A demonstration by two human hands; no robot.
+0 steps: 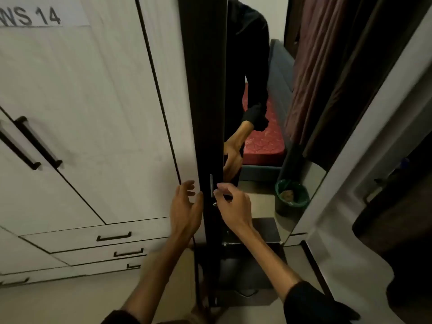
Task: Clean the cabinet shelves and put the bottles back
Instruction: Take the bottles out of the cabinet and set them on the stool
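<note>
Dark mirrored cabinet door (205,113), slim metal handle (211,184) pinched by right hand (230,203), left hand (185,204) spread open

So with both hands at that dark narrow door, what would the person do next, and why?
Probably pull the door open by its handle. The right hand has its fingertips pinched at the slim metal handle, the left hand rests open against the dark door's edge, and no shelves or bottles show yet, so the cabinet seems still to need opening.
</note>
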